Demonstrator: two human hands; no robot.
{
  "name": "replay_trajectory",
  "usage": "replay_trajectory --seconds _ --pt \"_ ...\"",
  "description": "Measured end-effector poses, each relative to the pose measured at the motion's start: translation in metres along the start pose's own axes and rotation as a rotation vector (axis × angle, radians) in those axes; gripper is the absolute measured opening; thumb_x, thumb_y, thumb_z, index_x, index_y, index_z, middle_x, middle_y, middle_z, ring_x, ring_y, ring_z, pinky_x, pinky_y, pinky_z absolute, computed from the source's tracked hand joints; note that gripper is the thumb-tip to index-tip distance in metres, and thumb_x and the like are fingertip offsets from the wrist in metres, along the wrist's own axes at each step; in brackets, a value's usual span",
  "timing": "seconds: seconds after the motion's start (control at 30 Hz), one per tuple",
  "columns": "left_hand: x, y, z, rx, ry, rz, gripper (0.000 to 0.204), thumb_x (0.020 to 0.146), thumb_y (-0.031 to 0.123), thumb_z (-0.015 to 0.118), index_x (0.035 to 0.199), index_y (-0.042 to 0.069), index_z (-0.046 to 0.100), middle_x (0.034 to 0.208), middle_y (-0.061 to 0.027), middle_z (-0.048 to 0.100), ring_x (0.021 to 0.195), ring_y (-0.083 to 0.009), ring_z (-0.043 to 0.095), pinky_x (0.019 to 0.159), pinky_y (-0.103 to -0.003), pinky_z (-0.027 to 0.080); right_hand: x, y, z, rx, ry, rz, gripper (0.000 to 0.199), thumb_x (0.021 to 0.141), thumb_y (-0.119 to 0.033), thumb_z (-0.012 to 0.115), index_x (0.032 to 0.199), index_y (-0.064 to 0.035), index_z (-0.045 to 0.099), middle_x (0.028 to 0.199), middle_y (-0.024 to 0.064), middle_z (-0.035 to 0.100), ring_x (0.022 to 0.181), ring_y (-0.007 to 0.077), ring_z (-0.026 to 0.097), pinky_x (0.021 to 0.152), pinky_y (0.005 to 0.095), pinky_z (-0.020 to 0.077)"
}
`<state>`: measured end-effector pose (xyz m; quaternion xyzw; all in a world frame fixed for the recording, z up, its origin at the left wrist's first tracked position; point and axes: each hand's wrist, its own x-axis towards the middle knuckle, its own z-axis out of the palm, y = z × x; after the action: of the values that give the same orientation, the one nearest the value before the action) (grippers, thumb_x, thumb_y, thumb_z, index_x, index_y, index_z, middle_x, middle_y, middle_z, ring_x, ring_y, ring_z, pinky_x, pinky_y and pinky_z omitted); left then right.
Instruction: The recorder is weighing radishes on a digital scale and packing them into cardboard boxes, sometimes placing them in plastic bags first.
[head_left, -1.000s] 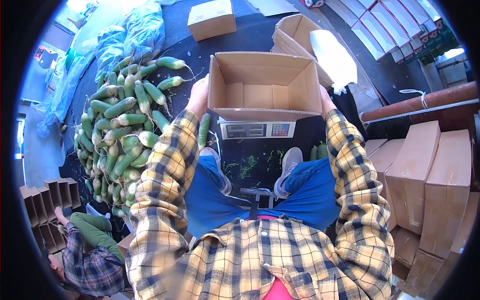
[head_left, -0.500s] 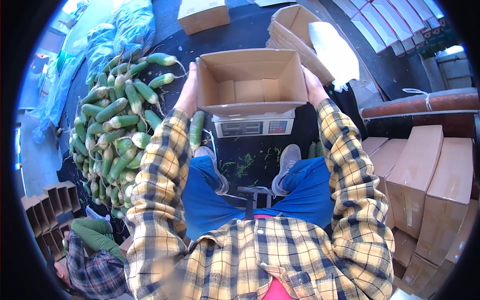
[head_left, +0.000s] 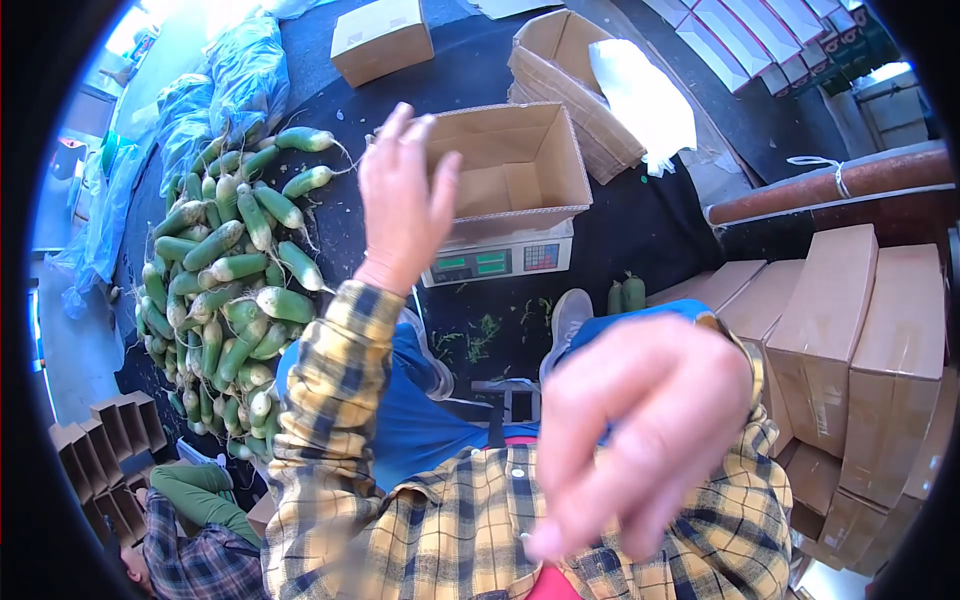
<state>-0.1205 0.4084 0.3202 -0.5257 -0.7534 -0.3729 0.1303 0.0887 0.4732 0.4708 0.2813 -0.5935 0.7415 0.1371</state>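
Head view: both hands are lifted and hold nothing. The left hand (head_left: 402, 195) is raised with its fingers spread loosely, palm bare, in front of the left rim of an open cardboard box (head_left: 515, 170); whether a fingertip brushes that rim cannot be told. The right hand (head_left: 640, 430) hangs close to the lens, blurred, its fingers drooping downward and apart, well clear of the box. Both wrists come out of soft yellow-and-grey plaid flannel sleeves.

The box is plain brown corrugated board, rectangular, its flaps standing up, its inside bare. It sits on a flat grey weighing scale (head_left: 497, 262) with a lit display and keypad on its front face, just beyond the person's blue-trousered knees.

To the left of the left hand lies a heap of long, smooth radishes (head_left: 225, 290), green at one end and pale at the other, some with thin root tails, on a dark floor. Behind the box is another open carton with white sheeting (head_left: 640, 100) draped in it. On the right stand stacks of closed brown cartons (head_left: 860, 340).
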Motion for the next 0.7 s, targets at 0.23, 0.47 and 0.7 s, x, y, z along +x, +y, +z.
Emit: replay_trajectory --seconds 0.23,0.47,0.7 --pt "-0.038 0.033 0.011 -0.017 -0.264 0.176 0.049 0.088 0.022 0.067 0.13 0.002 0.054 0.141 -0.0206 0.047 0.13 -0.0349 0.047 0.113 -0.054 0.029 -0.008 -0.016 -0.014 -0.037 0.118 0.25 0.02 0.091 -0.018 0.073 0.106 -0.0043 0.073 0.08 0.0034 0.065 0.072 0.0149 0.063 0.06 0.027 0.0502" --pt "-0.046 0.039 0.014 0.004 -0.404 0.181 0.049 0.088 0.021 0.067 0.132 0.002 0.054 0.142 -0.0203 0.047 0.131 -0.0349 0.046 0.115 -0.053 0.028 -0.137 0.006 -0.278 -1.277 1.238 0.628 0.051 0.095 -0.05 0.062 0.074 -0.004 0.066 0.059 0.0016 0.057 0.055 0.0107 0.053 0.054 0.0264 0.0412" --pt "-0.045 0.041 0.014 -0.002 -0.46 0.153 0.049 0.088 0.021 0.068 0.131 0.003 0.055 0.141 -0.0204 0.047 0.129 -0.0346 0.047 0.114 -0.054 0.029 -0.262 0.072 -0.373 -2.01 1.235 1.1 0.05 0.078 -0.046 0.08 0.103 -0.0039 0.066 0.097 0.0149 0.071 0.096 0.0323 0.068 0.085 0.0459 0.0526"
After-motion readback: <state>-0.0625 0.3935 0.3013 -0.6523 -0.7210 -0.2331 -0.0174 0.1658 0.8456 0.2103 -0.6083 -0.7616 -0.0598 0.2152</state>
